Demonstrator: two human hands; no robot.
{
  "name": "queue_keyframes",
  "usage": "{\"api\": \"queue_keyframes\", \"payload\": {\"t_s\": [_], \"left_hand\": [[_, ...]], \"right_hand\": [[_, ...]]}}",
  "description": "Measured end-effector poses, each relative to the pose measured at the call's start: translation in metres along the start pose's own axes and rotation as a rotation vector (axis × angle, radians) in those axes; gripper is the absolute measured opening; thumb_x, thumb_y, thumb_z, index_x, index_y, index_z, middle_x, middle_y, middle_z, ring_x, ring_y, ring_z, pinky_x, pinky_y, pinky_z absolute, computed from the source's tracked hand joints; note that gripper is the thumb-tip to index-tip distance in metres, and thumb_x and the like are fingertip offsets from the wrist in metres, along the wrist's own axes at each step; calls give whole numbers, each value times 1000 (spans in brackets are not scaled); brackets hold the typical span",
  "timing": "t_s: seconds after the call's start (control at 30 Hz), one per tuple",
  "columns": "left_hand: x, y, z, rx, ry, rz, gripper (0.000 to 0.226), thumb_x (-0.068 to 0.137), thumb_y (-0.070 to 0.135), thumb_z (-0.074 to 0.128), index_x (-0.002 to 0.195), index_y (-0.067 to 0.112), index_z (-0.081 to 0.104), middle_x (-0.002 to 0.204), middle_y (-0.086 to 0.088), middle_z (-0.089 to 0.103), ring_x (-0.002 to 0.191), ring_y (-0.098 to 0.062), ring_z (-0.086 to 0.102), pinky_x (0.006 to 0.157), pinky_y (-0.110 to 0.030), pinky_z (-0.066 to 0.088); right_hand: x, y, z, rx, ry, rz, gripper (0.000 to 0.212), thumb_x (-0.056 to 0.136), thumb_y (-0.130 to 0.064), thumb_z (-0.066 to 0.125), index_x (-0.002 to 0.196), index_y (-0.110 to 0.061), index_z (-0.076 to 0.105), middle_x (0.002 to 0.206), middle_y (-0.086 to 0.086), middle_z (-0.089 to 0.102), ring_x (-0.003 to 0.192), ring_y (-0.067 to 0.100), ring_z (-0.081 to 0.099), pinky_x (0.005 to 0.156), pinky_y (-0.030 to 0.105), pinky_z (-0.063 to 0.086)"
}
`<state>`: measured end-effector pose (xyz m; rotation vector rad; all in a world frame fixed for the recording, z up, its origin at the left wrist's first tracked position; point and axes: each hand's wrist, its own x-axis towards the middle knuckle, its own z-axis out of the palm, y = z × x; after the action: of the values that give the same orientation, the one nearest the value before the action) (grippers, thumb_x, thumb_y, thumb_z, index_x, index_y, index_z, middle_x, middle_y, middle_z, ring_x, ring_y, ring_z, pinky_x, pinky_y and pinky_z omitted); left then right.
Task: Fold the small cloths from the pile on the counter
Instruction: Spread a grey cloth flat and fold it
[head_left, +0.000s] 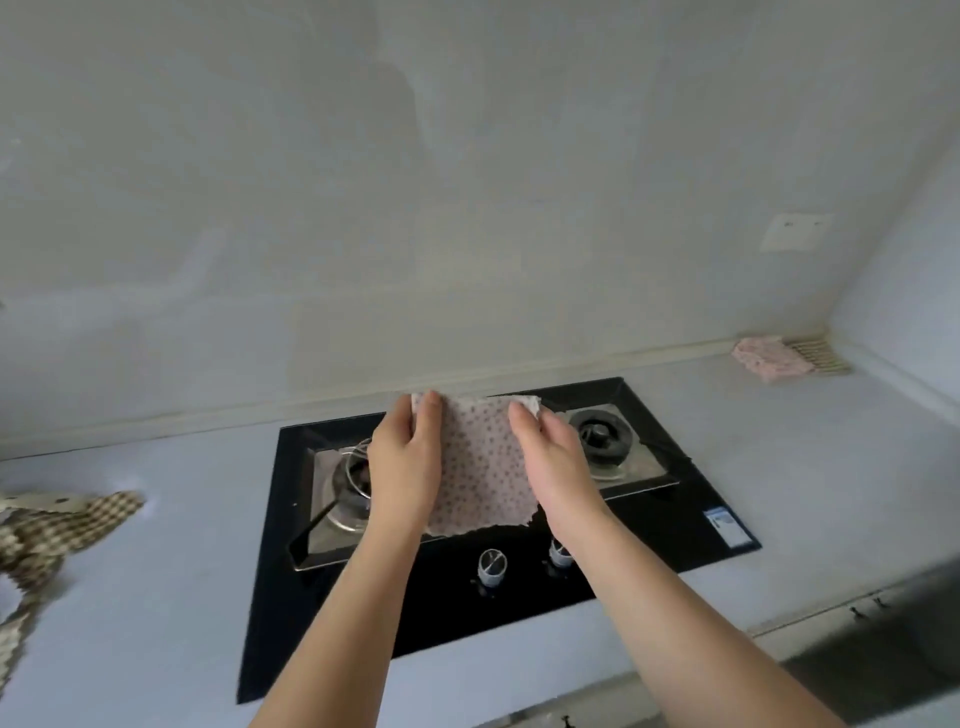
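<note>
Far out to the left of our left hand (405, 462) sprawls the pile (57, 525). It's checked cloths in brown and cream, waffle-textured and crumpled, running off the frame's edge on the pale, smooth counter (156, 597).

Closer in, beneath that hand, we've got the hob (649, 551), glossy black glass. Its steel left burner (345, 486) is half hidden behind the wrist.

Now the left hand itself pinches the top left corner of the cloth (480, 467), thumb on the near side. The cloth hangs between both hands, up off the hob and blocking our view of its middle. It's a thin, roughly square sheet, pale pink with small dark dots, and its lower edge is ragged.

The right hand (553, 462) grasps the top right edge, thumb laid along the near face.

Below the hands there are two round metal knobs. One knob (491, 566) shows clear between the forearms, and the second knob (560, 553) is partly covered by the right wrist.

Just right of the right hand sits the right burner (602, 436), a dark cap in a steel tray, in plain sight. Further right, a blue-and-white sticker (727, 527) marks the hob's corner.

Well beyond it, in the counter's back corner, a folded cloth (771, 357), pink and flat, touches a ribbed beige strip (821, 353). Above them a white plate (797, 232) sits flush on the wall.
</note>
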<state>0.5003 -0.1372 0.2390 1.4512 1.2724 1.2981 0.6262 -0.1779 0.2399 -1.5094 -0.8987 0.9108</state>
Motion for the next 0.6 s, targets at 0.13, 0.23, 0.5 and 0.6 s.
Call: {"api": "queue_keyframes", "payload": {"t_s": [0.13,0.23,0.5,0.6], "left_hand": [[-25,9,90,-79,-113,-103,37,96,37,53,72,10,46,68,2,47,63,-9,43,62,-26,37],[-30,9,152,-11,-92,-56,36,99,29,49,70,8,45,63,1,47,57,-9,40,54,-18,35],[-6,9,338,9,-150,10,37,101,29,44,69,11,43,59,4,43,52,-5,36,48,-15,32],[14,8,412,-67,-180,-112,40,98,36,49,66,13,42,58,6,42,56,-12,37,56,-23,33]], "right_hand": [[21,10,-85,-77,136,-92,33,99,-37,49,90,-7,61,82,10,63,77,19,61,77,34,50],[45,24,-141,-176,270,-190,36,100,-31,49,69,-12,50,62,-2,49,56,4,43,59,26,37],[145,58,-299,-305,393,-198,45,96,-32,56,61,-14,36,53,-3,38,51,9,36,54,29,30],[194,70,-361,-132,299,73,59,85,-56,61,73,1,53,72,18,62,69,24,64,68,36,52]]}}
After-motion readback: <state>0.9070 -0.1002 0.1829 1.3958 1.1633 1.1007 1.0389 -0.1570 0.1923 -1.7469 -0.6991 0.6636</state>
